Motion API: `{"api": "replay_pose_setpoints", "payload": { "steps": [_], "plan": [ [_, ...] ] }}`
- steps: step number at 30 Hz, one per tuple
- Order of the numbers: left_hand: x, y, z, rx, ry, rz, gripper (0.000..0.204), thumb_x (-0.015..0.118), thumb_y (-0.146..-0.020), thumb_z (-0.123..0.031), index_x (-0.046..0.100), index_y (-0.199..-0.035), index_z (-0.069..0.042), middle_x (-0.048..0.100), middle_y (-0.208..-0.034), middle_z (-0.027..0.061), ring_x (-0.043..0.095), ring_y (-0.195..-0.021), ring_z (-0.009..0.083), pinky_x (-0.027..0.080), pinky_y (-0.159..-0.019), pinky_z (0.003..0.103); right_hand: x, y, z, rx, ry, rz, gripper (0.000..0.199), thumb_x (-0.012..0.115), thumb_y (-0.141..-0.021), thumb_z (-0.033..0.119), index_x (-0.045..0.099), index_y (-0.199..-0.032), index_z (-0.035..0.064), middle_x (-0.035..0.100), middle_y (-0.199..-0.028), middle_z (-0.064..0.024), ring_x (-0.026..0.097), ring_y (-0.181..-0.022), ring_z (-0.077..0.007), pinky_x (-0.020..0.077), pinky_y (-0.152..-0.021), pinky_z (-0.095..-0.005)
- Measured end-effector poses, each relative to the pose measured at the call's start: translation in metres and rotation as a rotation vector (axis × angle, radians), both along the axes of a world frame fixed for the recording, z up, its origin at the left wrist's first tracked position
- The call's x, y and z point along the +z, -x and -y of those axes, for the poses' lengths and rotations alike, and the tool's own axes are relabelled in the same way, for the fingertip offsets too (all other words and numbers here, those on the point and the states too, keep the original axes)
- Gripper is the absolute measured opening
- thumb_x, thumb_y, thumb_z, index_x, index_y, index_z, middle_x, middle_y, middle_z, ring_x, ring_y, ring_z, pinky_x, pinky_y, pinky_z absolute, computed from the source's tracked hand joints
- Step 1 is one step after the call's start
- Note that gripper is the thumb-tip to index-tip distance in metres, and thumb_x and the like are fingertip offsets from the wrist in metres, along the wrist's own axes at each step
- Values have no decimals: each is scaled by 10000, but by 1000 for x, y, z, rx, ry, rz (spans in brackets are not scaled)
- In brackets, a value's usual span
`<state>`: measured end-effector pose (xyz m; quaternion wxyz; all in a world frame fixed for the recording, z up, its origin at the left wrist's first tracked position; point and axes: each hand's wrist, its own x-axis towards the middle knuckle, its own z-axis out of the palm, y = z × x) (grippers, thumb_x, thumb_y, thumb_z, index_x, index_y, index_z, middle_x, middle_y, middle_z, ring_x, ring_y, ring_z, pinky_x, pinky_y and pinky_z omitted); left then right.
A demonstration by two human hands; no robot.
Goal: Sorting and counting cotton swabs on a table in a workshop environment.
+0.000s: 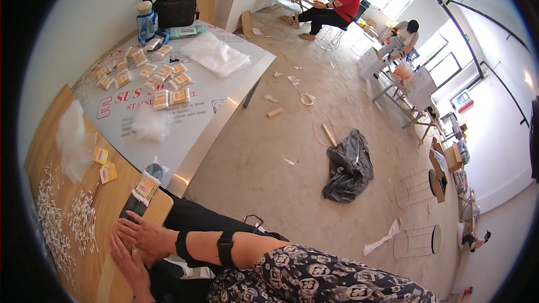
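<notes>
Cotton swabs point(126, 241) lie in a small bunch at the near edge of the wooden counter point(112, 196), pressed between both hands. The right hand point(147, 234) rests flat on top of them, fingers point(126, 225) stretched out and close together; the left hand point(130, 266) lies just below, touching it, fingers point(117, 247) also straight and together. A packed bag of swabs point(146, 187) sits just beyond the right hand. Loose swabs point(67, 224) are scattered to the left. Two yellow labels point(104, 164) lie further up, near clear plastic bags point(72, 140). Finished packs point(151, 78) cover the white board point(202, 101).
</notes>
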<state>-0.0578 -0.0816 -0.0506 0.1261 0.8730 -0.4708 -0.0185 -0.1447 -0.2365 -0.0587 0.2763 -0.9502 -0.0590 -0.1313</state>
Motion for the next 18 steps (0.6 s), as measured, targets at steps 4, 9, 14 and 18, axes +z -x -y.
{"api": "replay_pose_setpoints", "payload": {
  "steps": [4,9,14,18],
  "plan": [
    [-16,-8,-3,-23,5,37,644,225,-960,-479,260,-1403,-14,257,-1457,177,242,-1343,333,153,-1092,460,-13,-2,1,-19,76,78,1237,709,-486,660,251,-1370,-73,280,-1429,-205,158,-1377,-328,-29,-1116,-525],
    [-19,-8,-1,46,-131,74,594,286,-970,-412,240,-1418,-25,234,-1469,180,224,-1355,330,156,-1087,461,-14,1,3,-12,170,122,1236,722,-494,653,236,-1386,-50,255,-1449,-192,145,-1384,-317,-40,-1113,-532],
    [-28,-14,-5,68,-153,120,612,335,-954,-405,213,-1427,-37,221,-1476,168,214,-1362,321,156,-1093,459,-15,-4,0,-23,206,115,1206,740,-491,620,256,-1387,-26,274,-1440,-188,179,-1370,-323,-28,-1108,-541],
    [20,19,12,-11,54,138,636,370,-935,-493,381,-1342,-5,419,-1338,227,397,-1230,396,332,-985,489,-15,-2,1,-35,241,98,1151,747,-502,581,287,-1377,-10,311,-1421,-173,214,-1359,-310,-18,-1111,-541]
  ]
}}
